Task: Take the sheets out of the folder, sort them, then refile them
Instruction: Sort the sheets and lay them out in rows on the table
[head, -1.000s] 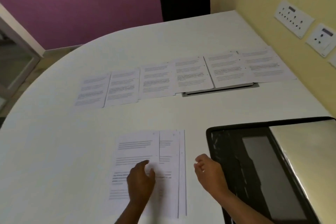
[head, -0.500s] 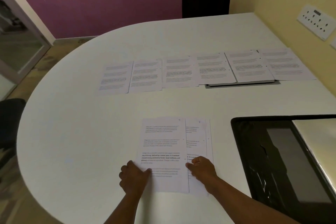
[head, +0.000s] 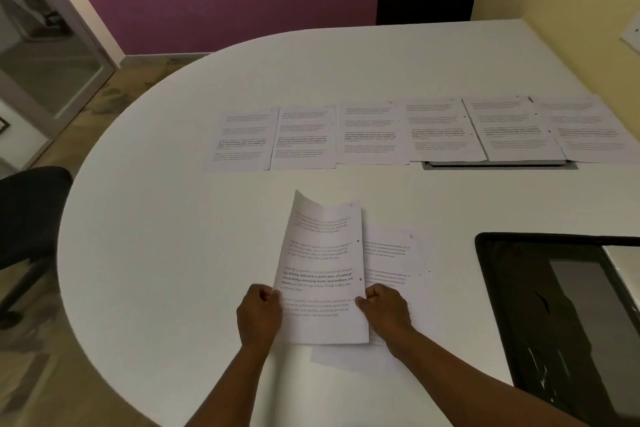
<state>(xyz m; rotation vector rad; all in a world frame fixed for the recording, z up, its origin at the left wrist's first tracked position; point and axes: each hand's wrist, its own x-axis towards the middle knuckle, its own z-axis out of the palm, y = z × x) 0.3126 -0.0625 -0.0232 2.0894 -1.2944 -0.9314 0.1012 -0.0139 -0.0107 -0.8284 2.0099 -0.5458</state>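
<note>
The sheet (head: 320, 274) I have picked up is a white printed page, several blocks of text with one block in bold near the middle, and small punch holes showing along its right edge. It is off the surface, tilted up toward me, its far end curling over slightly. My left hand (head: 259, 314) pinches its left edge low down, fingers curled round the paper, and my right hand (head: 386, 310) pinches the right edge at about the same height. Under and just to the right of it lies the pile (head: 389, 260) of sheets not yet dealt with, flat on the surface, its top page part covered by the one I hold.

I judge this to be the sorting step: the sheets are out and being laid in order. Six sheets form a row (head: 415, 132) across the far side, edge to edge or a little overlapped, the right-hand ones resting over a grey panel (head: 498, 165) set in the surface. The next move, I think, calls for reading this page's place and carrying it out flat to the row without creasing it. Both hands must loosen together.

The folder (head: 554, 305) lies open, black, at my right, well apart from the row. The white surface (head: 173, 218) curves round on my left.
</note>
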